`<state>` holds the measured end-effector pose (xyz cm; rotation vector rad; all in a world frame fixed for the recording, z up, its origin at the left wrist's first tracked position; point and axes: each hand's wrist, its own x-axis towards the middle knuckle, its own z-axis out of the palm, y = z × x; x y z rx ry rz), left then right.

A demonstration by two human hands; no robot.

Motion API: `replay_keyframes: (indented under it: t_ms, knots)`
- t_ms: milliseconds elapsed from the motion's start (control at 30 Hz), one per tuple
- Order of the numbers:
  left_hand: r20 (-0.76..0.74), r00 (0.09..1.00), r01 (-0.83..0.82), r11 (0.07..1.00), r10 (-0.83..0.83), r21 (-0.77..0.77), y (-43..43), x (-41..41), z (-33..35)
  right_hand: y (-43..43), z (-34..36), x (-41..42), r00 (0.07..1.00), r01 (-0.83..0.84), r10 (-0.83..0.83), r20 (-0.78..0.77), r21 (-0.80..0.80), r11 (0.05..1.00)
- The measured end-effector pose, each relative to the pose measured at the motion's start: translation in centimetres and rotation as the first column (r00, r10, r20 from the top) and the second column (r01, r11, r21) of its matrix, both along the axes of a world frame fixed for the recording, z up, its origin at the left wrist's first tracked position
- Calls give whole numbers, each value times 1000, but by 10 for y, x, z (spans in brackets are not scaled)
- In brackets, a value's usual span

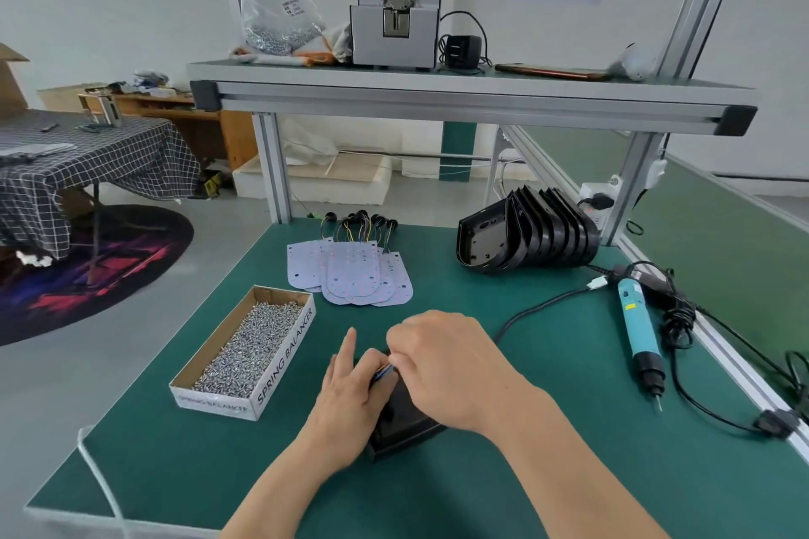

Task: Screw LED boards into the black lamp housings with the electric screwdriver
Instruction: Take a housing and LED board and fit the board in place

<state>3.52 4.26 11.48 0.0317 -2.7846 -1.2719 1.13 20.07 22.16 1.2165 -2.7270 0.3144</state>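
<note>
A black lamp housing (405,422) lies on the green bench near the front, mostly covered by both hands. My left hand (352,396) grips its left side, index finger stretched forward. My right hand (446,363) is curled over the top and pinches thin coloured wires (385,371) at the housing's far end. White LED boards (350,271) with wires lie fanned out behind. A stack of black housings (529,230) leans at the back right. The blue electric screwdriver (640,333) lies on the bench to the right, untouched.
An open cardboard box of screws (247,348) stands left of the hands. The screwdriver's black cable (538,309) runs across the bench behind my right hand. A shelf overhead carries a grey screw feeder (396,13) and a bag of screws (280,9).
</note>
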Motion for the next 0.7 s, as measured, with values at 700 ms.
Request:
replay_keyframes:
  t_ms: [700]
  knots:
    - [-249,956,192,971,-153,143,20,-22,99,47,33,-14,961,267,-241,136,-229,936]
